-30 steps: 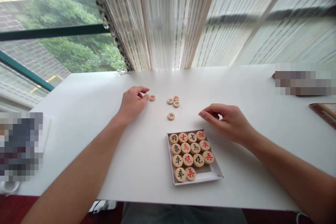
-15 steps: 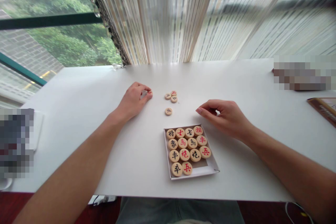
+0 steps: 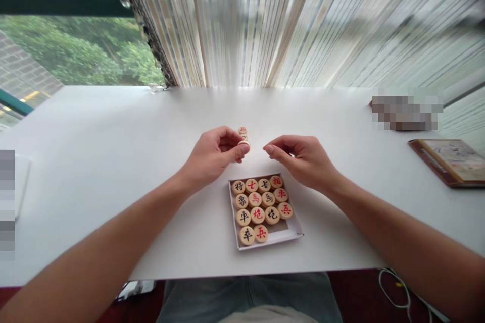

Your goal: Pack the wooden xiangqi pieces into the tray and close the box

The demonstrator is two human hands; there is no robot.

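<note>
My left hand (image 3: 217, 154) pinches a round wooden Chinese chess piece (image 3: 244, 145) between thumb and fingertips, just above the table. Behind it stand loose pieces, one with a red character (image 3: 242, 130); the others are partly hidden by my fingers. My right hand (image 3: 297, 156) hovers a short way to the right, thumb and forefinger closed together with nothing visible in them. Nearer to me lies a shallow white box (image 3: 286, 237) with rows of red and black Chinese chess pieces (image 3: 257, 215). Its front row holds two pieces at the left, and its front right corner shows bare bottom.
The white table (image 3: 94, 161) runs up to a window with a string curtain (image 3: 235, 35). A brown box or book (image 3: 447, 161) lies at the right, with a blurred-out item (image 3: 407, 112) behind it. Below the table edge, a white cable (image 3: 394, 282) hangs at the right.
My left hand has moved right with its piece to the loose pieces and now covers some of them. My right hand has come left, closer to it. The view has shifted slightly.
</note>
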